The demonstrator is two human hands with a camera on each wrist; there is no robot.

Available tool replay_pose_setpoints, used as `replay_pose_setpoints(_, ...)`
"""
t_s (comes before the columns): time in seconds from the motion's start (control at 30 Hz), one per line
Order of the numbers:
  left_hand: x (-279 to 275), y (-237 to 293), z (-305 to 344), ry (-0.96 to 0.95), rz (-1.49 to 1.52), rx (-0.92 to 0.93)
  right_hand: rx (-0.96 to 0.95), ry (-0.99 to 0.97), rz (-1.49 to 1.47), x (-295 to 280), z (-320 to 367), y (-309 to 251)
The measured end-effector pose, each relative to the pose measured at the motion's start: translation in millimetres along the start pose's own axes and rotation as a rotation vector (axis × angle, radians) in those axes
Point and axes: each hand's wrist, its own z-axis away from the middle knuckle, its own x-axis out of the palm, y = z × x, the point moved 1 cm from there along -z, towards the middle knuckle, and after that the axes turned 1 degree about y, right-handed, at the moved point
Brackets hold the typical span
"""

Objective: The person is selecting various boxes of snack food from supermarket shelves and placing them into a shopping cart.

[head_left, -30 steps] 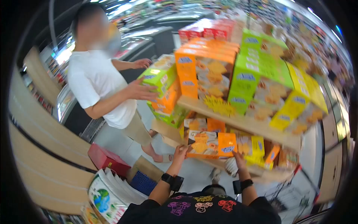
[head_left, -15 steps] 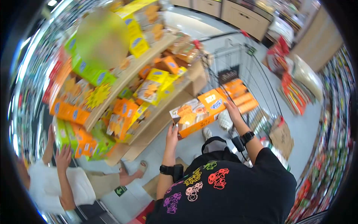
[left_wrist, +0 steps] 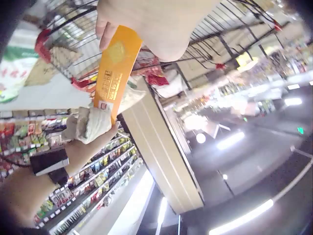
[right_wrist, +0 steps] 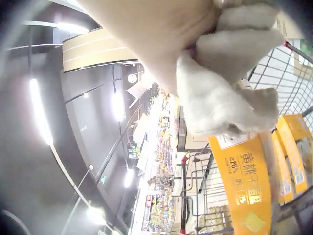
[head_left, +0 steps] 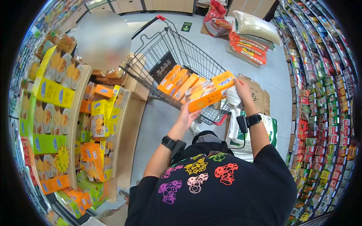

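Left grip [head_left: 185, 117]: I see it grasping the orange box [head_left: 209, 94] by its 8 o'clock end.
Right grip [head_left: 243, 89]: grasping the 2 o'clock end; releasing one side first could tip it.
Box position: 12 o'clock of the black shirt [head_left: 215, 188]; the trolley [head_left: 196, 52] rim might catch it.
White cloth [head_left: 233, 98]: hangs by the right grip, could snag.
Packed boxes [head_left: 169, 81]: 10 o'clock; I'd fear a hasty drop jostling them.

The held orange box [right_wrist: 242, 183] reads "黄桃" and "26%", and a green floor sign [head_left: 186, 26] shows a white arrow.
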Motion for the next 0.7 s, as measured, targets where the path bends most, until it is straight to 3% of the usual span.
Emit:
replay_pose_setpoints(0.07, 15.3, -16.2, -28.7, -0.005, 0.167, -0.206, 0.063, -0.057, 0.207, 2.4, -28.7, 11.3)
replay_pose_setpoints(0.17, 39.2, -32.7, -59.5, 0.115, 0.245, -0.343, 0.105, -0.13, 0.443, 13.3, -79.5, 48.3)
replay_pose_setpoints(0.3, 34.4, -46.5, -110.5, 0.23, 0.298, -0.377, 0.174, -0.18, 0.611, 59.5, -126.1, 95.4)
replay_pose_setpoints(0.4, 26.0, -53.7, -135.2, 0.32, 0.328, -0.387, 0.254, -0.301, 0.593, 79.2, -130.8, 96.9)
replay_pose_setpoints(0.47, 14.7, -60.4, -150.6, 0.372, 0.325, -0.379, 0.318, -0.365, 0.616, 103.5, -141.7, 132.5)
replay_pose_setpoints(0.57, -0.6, -70.6, -173.5, 0.47, 0.28, -0.381, 0.535, -0.405, 0.327, 133.7, -152.3, 194.9)
replay_pose_setpoints(0.63, -5.3, -74.5, -181.1, 0.508, 0.239, -0.421, 0.493, -0.421, 0.336, 131.5, -148.1, 190.2)
replay_pose_setpoints(0.7, -25.8, -88.3, -191.2, 0.492, 0.227, -0.494, 0.55, -0.456, 0.341, 153.7, -165.1, 255.6)
